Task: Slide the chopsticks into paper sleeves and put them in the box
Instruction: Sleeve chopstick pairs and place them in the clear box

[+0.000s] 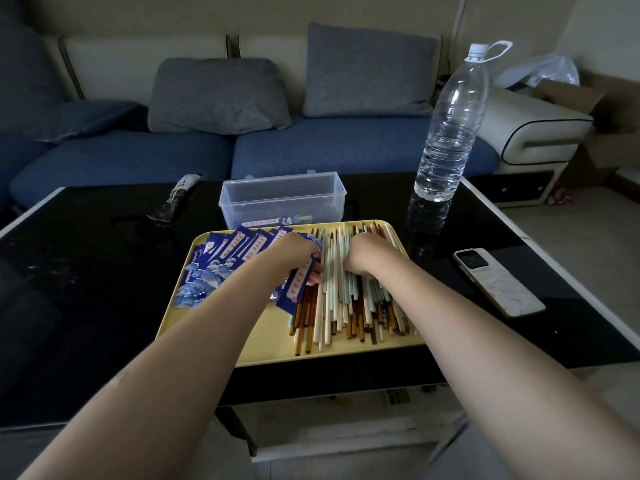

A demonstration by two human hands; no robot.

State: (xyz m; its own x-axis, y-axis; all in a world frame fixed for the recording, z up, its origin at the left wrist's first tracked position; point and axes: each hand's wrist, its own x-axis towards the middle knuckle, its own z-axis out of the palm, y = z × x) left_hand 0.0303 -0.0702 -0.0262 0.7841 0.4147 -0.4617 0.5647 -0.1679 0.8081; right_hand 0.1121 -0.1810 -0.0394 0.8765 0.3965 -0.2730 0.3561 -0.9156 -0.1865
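With the left hand (294, 252) pinching a blue sleeve (300, 289) just under its fingers, the right hand (370, 252), fingers curled into the chopsticks (341, 303), should lift one matched pair.

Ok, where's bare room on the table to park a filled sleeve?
Bare black table lies left of the yellow tray, and a strip runs between tray and phone. The tray is crowded with sleeves and chopsticks.
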